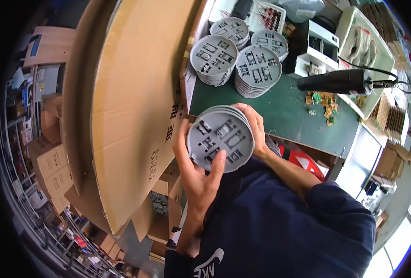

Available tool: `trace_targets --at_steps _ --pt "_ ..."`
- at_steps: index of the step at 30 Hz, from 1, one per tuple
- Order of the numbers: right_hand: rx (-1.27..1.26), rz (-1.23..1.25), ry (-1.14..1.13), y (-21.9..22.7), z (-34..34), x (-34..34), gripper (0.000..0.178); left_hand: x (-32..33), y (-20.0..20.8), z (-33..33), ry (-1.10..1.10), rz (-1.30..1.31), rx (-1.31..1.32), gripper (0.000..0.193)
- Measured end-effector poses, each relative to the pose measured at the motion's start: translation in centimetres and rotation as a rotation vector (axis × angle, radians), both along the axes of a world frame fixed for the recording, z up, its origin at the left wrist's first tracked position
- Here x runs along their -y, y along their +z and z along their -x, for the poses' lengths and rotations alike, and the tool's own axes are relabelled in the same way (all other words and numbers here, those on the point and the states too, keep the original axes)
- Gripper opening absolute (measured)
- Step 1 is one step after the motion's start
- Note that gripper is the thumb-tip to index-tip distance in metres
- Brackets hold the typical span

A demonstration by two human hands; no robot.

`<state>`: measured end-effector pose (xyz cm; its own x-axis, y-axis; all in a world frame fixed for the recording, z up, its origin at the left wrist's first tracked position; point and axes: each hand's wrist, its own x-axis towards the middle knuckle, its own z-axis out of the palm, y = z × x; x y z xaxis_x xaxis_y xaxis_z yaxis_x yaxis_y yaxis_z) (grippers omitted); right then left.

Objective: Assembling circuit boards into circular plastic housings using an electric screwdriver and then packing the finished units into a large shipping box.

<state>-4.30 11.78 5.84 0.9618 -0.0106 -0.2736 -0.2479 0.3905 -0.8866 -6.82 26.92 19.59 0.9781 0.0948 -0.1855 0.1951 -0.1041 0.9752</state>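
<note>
A stack of round grey plastic discs (217,139) with cut-out slots is held up in front of my body, just off the table's near edge. My left hand (198,178) grips it from the left side, thumb lying over the top disc's face. Around the far right rim wraps my right hand (255,123), its fingers partly hidden behind the stack. Beyond them on the green table stand more stacks of the same discs: a front right stack (259,67), a front left stack (213,55), and two behind.
A black electric screwdriver (335,82) hangs over the green table (298,109). Small circuit boards (328,104) lie scattered near a pale bin (383,78) with gloves. Tall cardboard (136,92) stands close on the left. A white and black device (314,48) sits behind.
</note>
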Motion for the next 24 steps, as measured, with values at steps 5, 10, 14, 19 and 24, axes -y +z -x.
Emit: trace_targets --at_steps 5,10,14,19,24 --pt "-0.03 -0.034 -0.043 -2.7 -0.7 -0.9 0.042 -1.6 -3.0 -1.4 -0.066 0.152 -0.148 0.076" --pt "0.022 0.159 0.031 -5.4 -2.5 0.0 0.042 -2.8 -5.7 -2.2 0.013 0.534 -0.39 0.065" --pt "0.018 0.217 0.023 -6.7 -3.4 -0.4 0.041 -3.8 -8.1 -2.2 -0.052 0.583 -0.453 0.074" --pt "-0.043 0.323 -0.227 -8.2 -2.8 -1.7 0.04 -3.9 -9.5 -2.8 -0.041 0.615 -0.453 0.063" --pt "-0.206 0.342 -0.425 -6.9 -2.6 -3.8 0.04 -5.2 -11.3 -3.3 0.027 0.705 -0.547 0.052"
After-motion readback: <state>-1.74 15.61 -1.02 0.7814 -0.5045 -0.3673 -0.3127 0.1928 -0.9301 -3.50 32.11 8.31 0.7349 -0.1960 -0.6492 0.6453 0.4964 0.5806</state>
